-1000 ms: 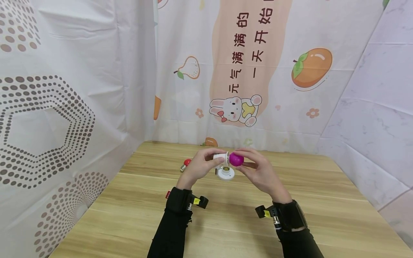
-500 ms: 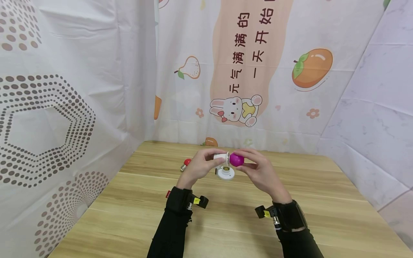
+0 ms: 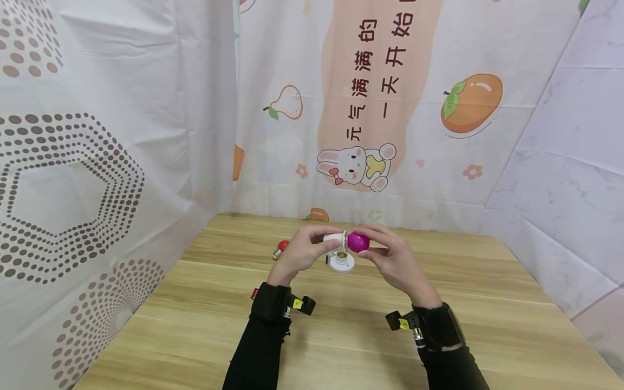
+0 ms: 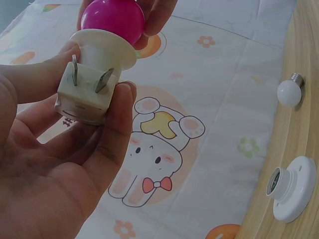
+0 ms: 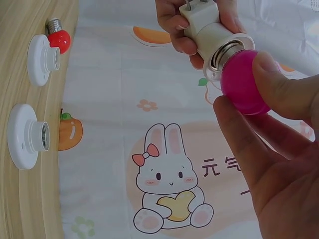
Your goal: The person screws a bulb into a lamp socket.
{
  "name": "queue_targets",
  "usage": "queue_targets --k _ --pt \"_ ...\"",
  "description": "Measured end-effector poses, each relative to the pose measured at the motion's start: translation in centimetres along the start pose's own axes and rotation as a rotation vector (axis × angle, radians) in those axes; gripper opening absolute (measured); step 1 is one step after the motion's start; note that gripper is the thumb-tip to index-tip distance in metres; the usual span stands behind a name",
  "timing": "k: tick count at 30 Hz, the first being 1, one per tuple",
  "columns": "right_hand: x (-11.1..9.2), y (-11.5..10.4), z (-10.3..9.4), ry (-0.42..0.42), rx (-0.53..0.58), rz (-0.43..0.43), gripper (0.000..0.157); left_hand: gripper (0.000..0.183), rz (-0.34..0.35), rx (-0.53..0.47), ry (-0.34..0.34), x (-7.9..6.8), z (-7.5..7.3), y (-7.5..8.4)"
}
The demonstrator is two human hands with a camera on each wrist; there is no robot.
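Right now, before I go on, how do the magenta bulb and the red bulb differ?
Support: the magenta bulb is held up by the right hand, while the red bulb lies on the table.
Base: the magenta bulb's is at the mouth of the white plug-in socket; the red bulb's is outside any socket.
Shared: both have glossy, rounded globes and silvery threaded bases.

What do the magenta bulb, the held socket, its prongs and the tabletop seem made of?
Magenta bulb: glossy glass or plastic; highlights leave it open.
Held socket: likely white plastic; smooth, moulded look.
Prongs: probably metal; thin, grey, faintly shiny.
Tabletop: wood or printed laminate; streaked grain, soft sheen.
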State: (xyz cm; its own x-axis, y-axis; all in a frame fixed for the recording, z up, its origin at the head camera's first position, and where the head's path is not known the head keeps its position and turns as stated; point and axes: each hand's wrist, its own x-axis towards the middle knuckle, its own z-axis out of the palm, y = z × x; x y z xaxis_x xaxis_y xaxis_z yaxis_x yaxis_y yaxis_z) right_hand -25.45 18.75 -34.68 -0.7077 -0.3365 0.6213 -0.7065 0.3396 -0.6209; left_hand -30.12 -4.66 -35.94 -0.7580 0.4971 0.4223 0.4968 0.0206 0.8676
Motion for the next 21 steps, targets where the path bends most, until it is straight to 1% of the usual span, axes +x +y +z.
queue_targets --k 5,9,12,17,19,21 --pt "0.04 -0.08 -0.03 -0.003 -0.024 -0.004 0.046 0.030 -0.003 0.003 0.002 0.03 0.00 0.06" --pt "-0.02 -0.09 -0.04 -0.008 -0.001 0.010 0.047 0.030 -0.006 0.008 0.004 0.00 0.01 0.13" --pt "-0.04 -0.14 -0.08 -0.012 0.029 0.055 0.045 0.030 -0.010 0.013 0.008 -0.02 0.02 0.12" --pt "0.03 -0.17 -0.17 -0.011 0.019 0.150 0.046 0.030 -0.029 0.019 0.030 -0.06 0.04 0.14" --pt "0.06 -0.13 -0.16 -0.013 0.008 0.165 0.048 0.030 -0.034 0.019 0.037 -0.06 0.04 0.15" --pt "0.08 -0.12 -0.13 -0.017 0.008 0.162 0.047 0.030 -0.037 0.017 0.039 -0.06 0.04 0.15"
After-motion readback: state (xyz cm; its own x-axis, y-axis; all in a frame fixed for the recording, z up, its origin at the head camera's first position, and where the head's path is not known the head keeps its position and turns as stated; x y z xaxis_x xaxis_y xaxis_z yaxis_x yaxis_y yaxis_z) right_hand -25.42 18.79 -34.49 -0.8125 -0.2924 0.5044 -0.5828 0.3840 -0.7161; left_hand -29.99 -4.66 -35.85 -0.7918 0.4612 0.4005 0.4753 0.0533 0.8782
